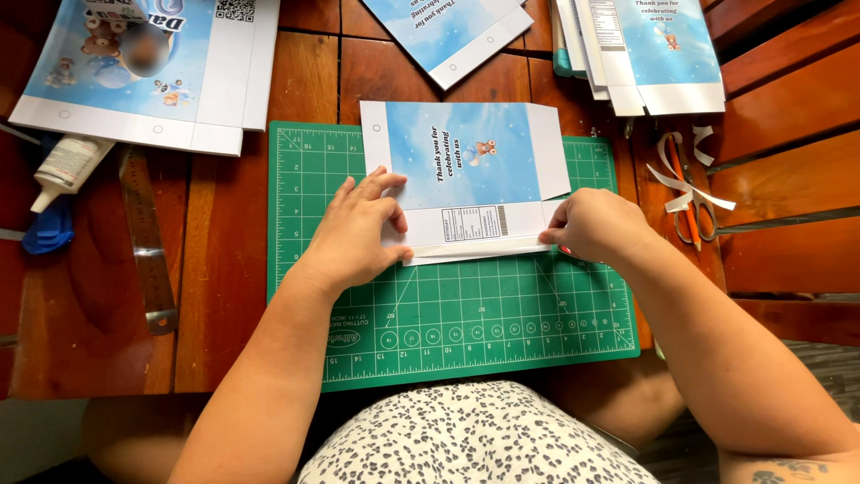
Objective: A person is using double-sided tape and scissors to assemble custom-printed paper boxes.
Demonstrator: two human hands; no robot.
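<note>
Mat (466,323) lower half bare: free passage. Left blocked by ruler (148,242), glue bottle (67,166); right by scissors (688,193); far edge by printed sheet stacks (645,54).
</note>
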